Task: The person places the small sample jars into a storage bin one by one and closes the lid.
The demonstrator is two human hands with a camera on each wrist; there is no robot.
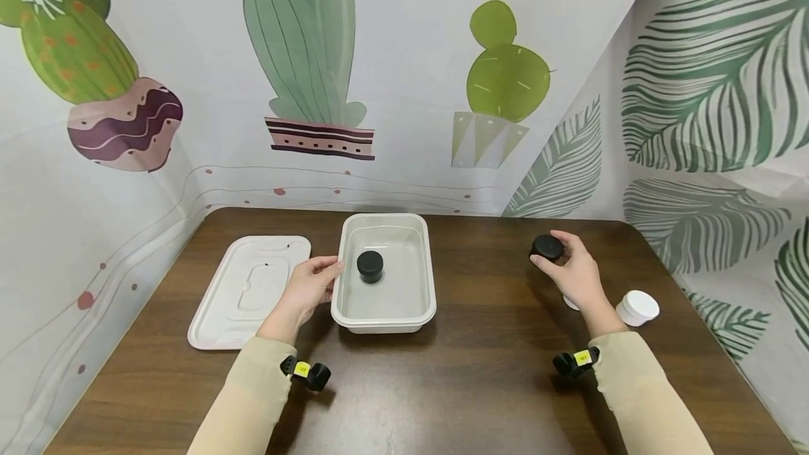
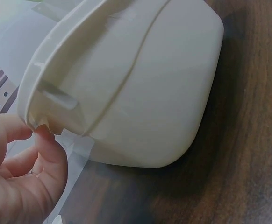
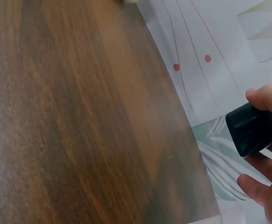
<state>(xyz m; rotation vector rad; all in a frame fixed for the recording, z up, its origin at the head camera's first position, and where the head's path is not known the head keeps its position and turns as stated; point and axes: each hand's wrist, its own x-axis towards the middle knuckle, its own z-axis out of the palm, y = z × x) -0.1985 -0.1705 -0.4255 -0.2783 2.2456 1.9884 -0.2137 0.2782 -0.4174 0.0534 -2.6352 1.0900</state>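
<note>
My left hand (image 1: pixel 310 286) pinches the left rim of a cream plastic box (image 1: pixel 385 318) between thumb and fingers. The left wrist view shows those fingertips at the lip of the box (image 2: pixel 150 93), whose side wall fills much of that frame. Inside the box, on its floor, stands a small round black jar (image 1: pixel 370 267). On the right, my right hand (image 1: pixel 575 272) grips a similar black jar (image 1: pixel 547 248), thumb on one side and fingers on the other. In the right wrist view this black jar (image 3: pixel 253 130) appears at the right edge, partly covered by the hand.
A flat white lid (image 1: pixel 221 300) lies left of the box. A white jar (image 1: pixel 638 307) stands beside my right wrist, and another white object (image 1: pixel 571 303) is mostly hidden under that hand. The brown wooden table (image 1: pixel 480 371) meets a printed cloth (image 1: pixel 417 90) at its back edge.
</note>
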